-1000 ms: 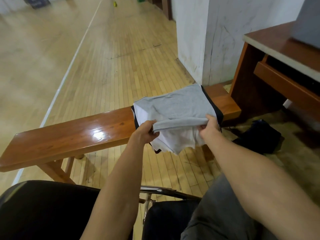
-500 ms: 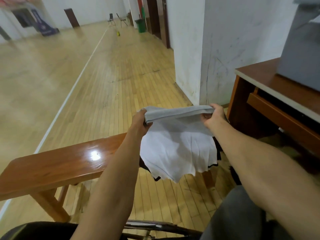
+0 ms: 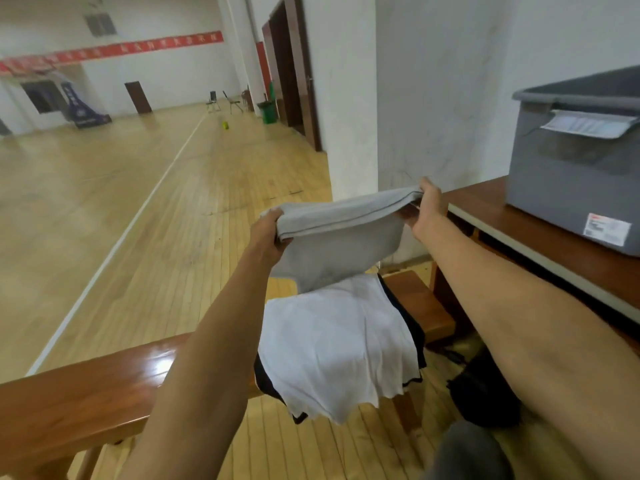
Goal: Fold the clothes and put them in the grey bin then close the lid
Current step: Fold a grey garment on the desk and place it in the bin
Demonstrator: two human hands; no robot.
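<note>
The grey bin (image 3: 571,174) stands on a brown surface (image 3: 512,226), and its dark lid (image 3: 585,88) appears to be seated. The carry should therefore end with the bundle set down just beside the bin, or with one hand freed to lift that lid. The folded clothes (image 3: 341,237) hang in the air to the lower left of the bin, well apart from it and above the end of a lower surface (image 3: 86,386). They are soft and slack. A grey fold on top is stretched fairly flat, with a stitched seam along its near edge. Beneath it a white layer (image 3: 339,344) droops, creased and uneven, showing black trim at its side and bottom. That loose part will likely swing and spoil the fold, so move level and slowly, keep the top edge taut, and lower the hanging part in first. The left hand (image 3: 268,233) grips the corner farther from the bin, fingers curled round the cloth. The right hand (image 3: 427,209) pinches the corner nearer the bin.
</note>
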